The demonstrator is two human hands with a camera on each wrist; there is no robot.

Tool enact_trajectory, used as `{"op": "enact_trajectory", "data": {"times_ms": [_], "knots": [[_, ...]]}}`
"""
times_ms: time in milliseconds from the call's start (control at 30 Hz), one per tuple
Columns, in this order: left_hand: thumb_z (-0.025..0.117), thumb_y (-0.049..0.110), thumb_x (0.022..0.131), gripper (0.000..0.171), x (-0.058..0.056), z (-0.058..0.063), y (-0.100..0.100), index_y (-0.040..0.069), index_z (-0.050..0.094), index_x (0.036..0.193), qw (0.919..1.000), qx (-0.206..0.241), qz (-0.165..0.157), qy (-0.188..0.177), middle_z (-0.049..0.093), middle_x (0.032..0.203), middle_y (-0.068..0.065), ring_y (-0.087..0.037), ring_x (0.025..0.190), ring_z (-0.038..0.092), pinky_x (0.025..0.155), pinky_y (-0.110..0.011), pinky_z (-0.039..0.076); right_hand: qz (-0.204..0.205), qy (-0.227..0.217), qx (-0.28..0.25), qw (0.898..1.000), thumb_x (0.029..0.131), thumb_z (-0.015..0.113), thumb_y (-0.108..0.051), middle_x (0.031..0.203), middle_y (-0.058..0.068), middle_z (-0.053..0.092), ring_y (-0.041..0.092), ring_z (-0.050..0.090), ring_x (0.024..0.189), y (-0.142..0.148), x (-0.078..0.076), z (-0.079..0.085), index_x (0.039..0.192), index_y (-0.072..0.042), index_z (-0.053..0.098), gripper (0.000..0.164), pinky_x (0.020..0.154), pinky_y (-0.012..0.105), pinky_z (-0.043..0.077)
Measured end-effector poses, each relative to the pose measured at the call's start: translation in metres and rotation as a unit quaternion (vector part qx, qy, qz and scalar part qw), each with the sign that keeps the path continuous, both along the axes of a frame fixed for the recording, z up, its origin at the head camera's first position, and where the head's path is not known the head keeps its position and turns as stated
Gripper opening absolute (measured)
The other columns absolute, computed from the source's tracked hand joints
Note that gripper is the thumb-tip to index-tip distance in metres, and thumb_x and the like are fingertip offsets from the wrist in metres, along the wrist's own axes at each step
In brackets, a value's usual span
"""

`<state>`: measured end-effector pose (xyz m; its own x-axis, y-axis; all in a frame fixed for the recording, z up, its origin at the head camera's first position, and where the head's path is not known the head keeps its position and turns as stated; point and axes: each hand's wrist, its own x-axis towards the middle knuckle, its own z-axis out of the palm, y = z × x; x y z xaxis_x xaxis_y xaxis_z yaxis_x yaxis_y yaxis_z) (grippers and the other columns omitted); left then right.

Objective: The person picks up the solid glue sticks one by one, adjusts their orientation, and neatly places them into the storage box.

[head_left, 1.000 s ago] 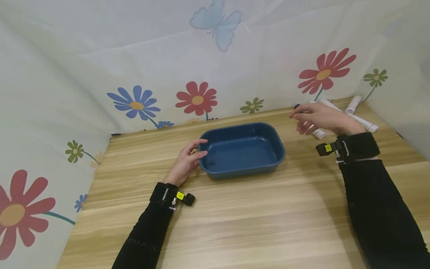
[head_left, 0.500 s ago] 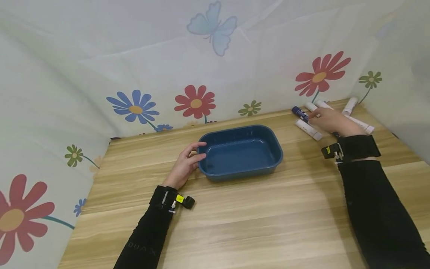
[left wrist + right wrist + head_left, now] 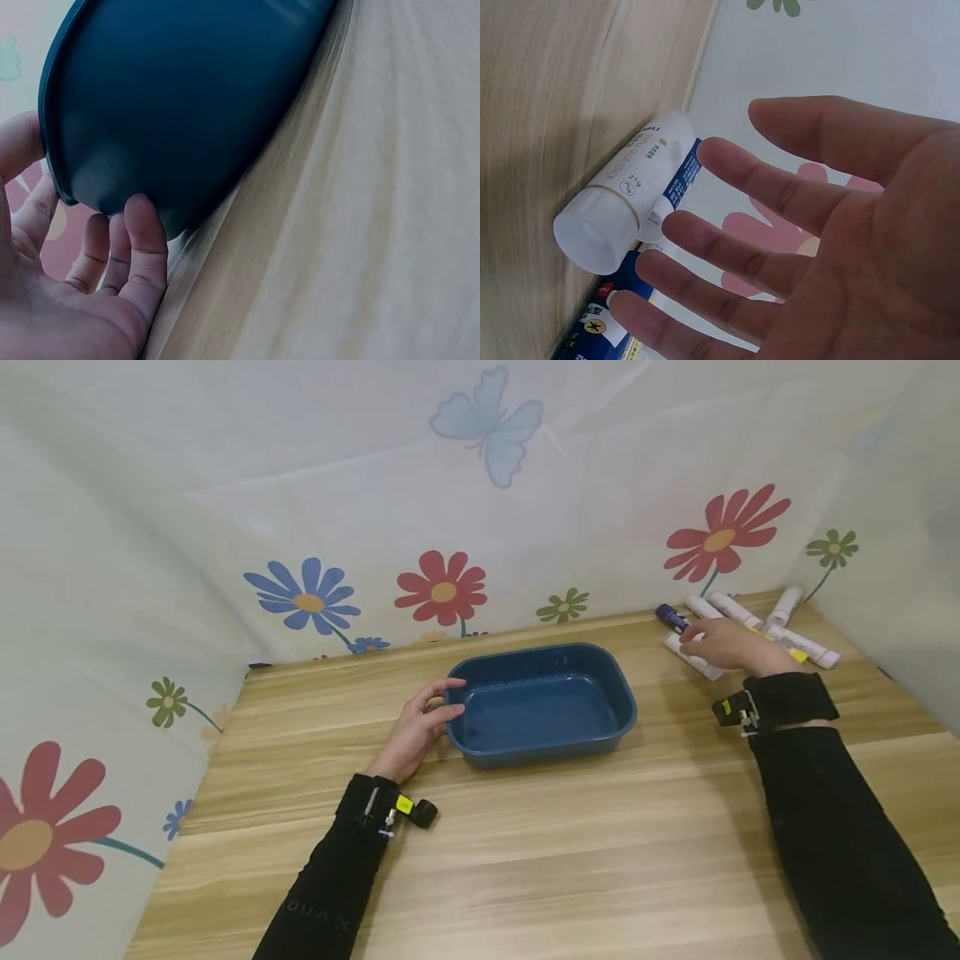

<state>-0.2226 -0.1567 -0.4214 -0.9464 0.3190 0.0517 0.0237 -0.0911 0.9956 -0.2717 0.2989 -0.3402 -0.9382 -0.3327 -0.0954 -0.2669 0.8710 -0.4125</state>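
In the head view a dark blue rectangular tray (image 3: 540, 710) sits on the wooden table. My left hand (image 3: 412, 731) grips its left end, thumb and index finger over the rim; in the left wrist view, other fingers (image 3: 144, 232) lie against the outer wall. My right hand (image 3: 723, 643) is over a group of glue sticks at the back right. Its fingers are extended in the right wrist view, tips right at a white glue stick (image 3: 622, 187) and a blue glue stick (image 3: 604, 322). Nothing is between thumb and fingers.
Several more white glue sticks lie behind and right of the right hand, among them one by the corner (image 3: 785, 606) and one with a yellow band (image 3: 806, 647). A flower-printed white curtain (image 3: 337, 502) borders the table at the back and sides.
My right hand has come down from above the glue sticks to right over them, uncovering the blue one and the white one in front. The left hand stays on the tray.
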Motion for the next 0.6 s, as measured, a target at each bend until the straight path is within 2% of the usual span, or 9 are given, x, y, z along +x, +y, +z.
{"op": "enact_trajectory", "data": {"times_ms": [167, 400, 600], "knots": [[0.062, 0.016, 0.088, 0.038, -0.0007, 0.0003, -0.0008, 0.014, 0.053, 0.125, 1.0, 0.0, -0.001, 0.009, 0.038, 0.134, -0.006, -0.028, 0.102, 0.046, 0.075, -0.03, 0.047, 0.0, -0.003, -0.001, 1.0, 0.094, 0.048, -0.018, 0.11, 0.034, 0.051, 0.041, 0.048, 0.098, -0.0019, -0.0014, -0.0013, 0.11, 0.011, 0.051, 0.033, 0.084, 0.056, 0.038], [0.063, 0.019, 0.088, 0.039, -0.0016, -0.0013, -0.0002, 0.015, 0.053, 0.125, 0.9999, -0.003, -0.001, 0.009, 0.038, 0.134, -0.006, -0.028, 0.102, 0.047, 0.076, -0.03, 0.047, -0.009, -0.02, -0.001, 1.0, 0.095, 0.047, -0.021, 0.113, 0.034, 0.049, 0.04, 0.047, 0.099, 0.0007, -0.0024, -0.0045, 0.113, 0.009, 0.049, 0.035, 0.083, 0.056, 0.038], [0.063, 0.019, 0.087, 0.038, -0.0013, -0.002, -0.0011, 0.015, 0.053, 0.124, 1.0, -0.001, 0.0, 0.008, 0.039, 0.133, -0.007, -0.028, 0.101, 0.047, 0.075, -0.03, 0.047, -0.006, -0.011, 0.003, 1.0, 0.094, 0.048, -0.02, 0.111, 0.034, 0.05, 0.039, 0.048, 0.096, -0.0009, -0.0031, -0.0046, 0.112, 0.009, 0.05, 0.034, 0.082, 0.055, 0.039]]}}
